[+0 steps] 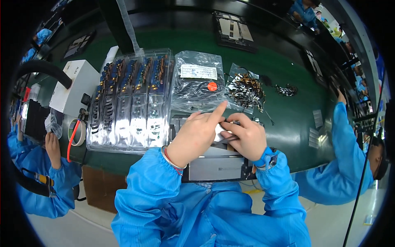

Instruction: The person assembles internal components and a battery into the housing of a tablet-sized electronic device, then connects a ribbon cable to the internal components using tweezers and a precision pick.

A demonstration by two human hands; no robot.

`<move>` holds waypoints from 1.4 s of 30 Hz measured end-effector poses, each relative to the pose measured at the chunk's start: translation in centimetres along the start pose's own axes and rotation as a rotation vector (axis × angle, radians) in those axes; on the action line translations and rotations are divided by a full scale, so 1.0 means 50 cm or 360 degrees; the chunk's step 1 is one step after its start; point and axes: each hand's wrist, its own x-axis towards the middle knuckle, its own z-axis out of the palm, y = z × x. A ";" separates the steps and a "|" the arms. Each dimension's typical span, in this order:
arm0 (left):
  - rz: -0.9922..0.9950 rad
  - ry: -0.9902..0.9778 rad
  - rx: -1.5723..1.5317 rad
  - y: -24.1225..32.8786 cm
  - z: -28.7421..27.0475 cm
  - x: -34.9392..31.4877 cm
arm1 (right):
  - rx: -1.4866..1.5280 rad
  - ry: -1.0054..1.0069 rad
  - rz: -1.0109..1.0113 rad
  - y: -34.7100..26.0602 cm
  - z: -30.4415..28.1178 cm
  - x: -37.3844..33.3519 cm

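In front of me lies a flat device chassis (pixel 217 168), dark-framed, with a grey metal panel along its near side. My left hand (pixel 193 135) and my right hand (pixel 249 136) meet above its far part. A small shiny silver piece (pixel 221 135) shows between them. The left index finger stretches forward and the other fingers curl down, largely hidden. My right thumb and fingers are pinched together at the edge of the silver piece. What exactly lies in either grip is covered by the fingers.
Left stand clear trays (pixel 128 103) of small circuit boards and dark parts, and a white box (pixel 75 87). Ahead lie a clear bag (pixel 197 88), a heap of cables (pixel 247 88) and a smaller dark bundle (pixel 286 90). Co-workers (pixel 343 160) sit on both sides.
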 end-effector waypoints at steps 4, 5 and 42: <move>0.0147 0.0013 0.0716 0.025 0.010 -0.013 | 0.0270 0.0370 0.0377 0.049 -0.054 -0.010; 0.0264 0.0063 0.0989 0.029 0.020 -0.017 | 0.0140 0.0359 0.0546 0.066 -0.066 -0.009; 0.0101 -0.0281 0.1156 0.112 0.057 -0.004 | 0.0540 0.0766 0.0753 0.049 -0.073 -0.102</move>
